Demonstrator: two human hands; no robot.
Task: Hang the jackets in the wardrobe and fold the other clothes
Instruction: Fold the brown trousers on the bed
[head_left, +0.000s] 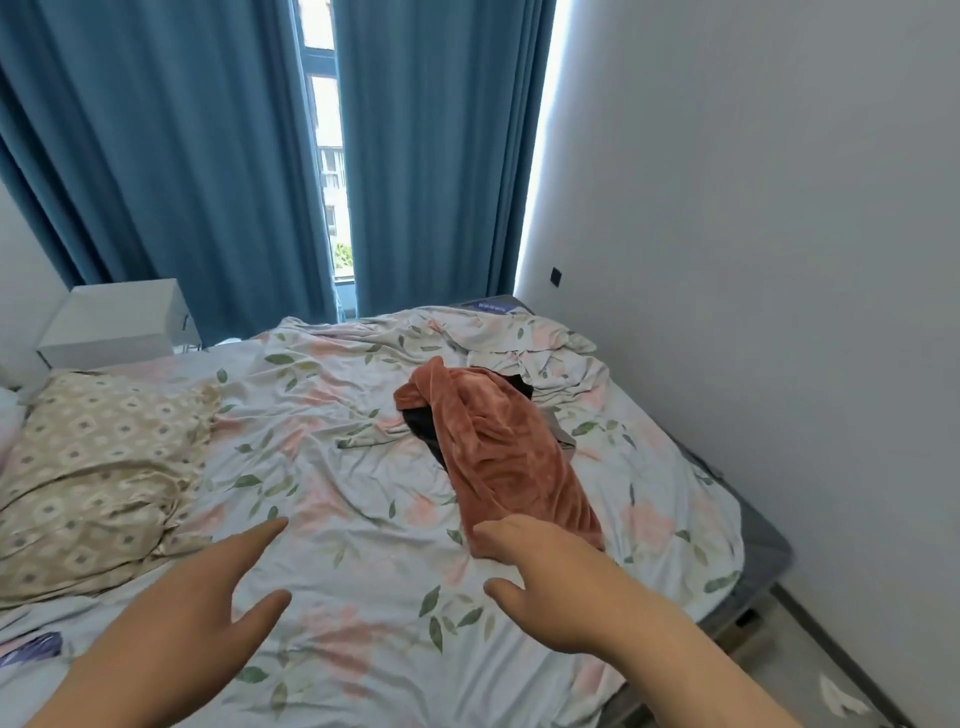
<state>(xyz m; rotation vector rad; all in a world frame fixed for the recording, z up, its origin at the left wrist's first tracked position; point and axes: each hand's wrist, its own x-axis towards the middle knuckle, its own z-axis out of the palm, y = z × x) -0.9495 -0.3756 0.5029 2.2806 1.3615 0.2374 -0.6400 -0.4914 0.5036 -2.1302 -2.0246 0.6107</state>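
Garment of rust velvet (498, 457) lies right of centre on the floral bed (363, 545), over a dark garment (421, 421). Right hand (545, 577) touches its near end, fingers extended, thumb spread apart. Left hand (208, 597) hovers at near left, fingers straight and apart.

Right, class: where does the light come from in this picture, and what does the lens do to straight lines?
Head view: daylight enters through the window, glaring white between curtain and wall; the wide lens bows their edges.
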